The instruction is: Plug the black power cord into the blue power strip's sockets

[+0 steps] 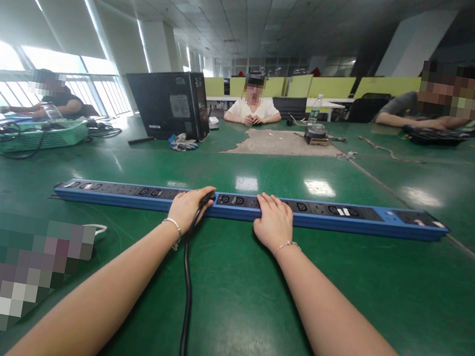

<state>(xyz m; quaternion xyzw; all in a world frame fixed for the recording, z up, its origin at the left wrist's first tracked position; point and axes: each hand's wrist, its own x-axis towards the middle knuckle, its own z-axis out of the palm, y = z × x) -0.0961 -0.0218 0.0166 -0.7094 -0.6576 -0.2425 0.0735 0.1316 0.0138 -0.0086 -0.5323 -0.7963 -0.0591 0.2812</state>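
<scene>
A long blue power strip (325, 222) with black sockets along its top lies across the green table in front of me. My left hand (185, 210) is closed around a black power plug (207, 198) at the strip's middle; whether its pins sit in a socket is hidden. From the plug, a black cable (188, 291) runs down toward me and out of the picture's bottom edge. Just right of the middle, my right hand (274, 223) grips the strip, fingers over the top and thumb at the near side.
A black computer case (166, 102) stands at the back left, with gloves (183, 143) beside it. Farther left is a green basket (44, 133) with cables. A bottle (316, 109) stands at the back. Several people sit around the table. A blurred-out object lies at lower left.
</scene>
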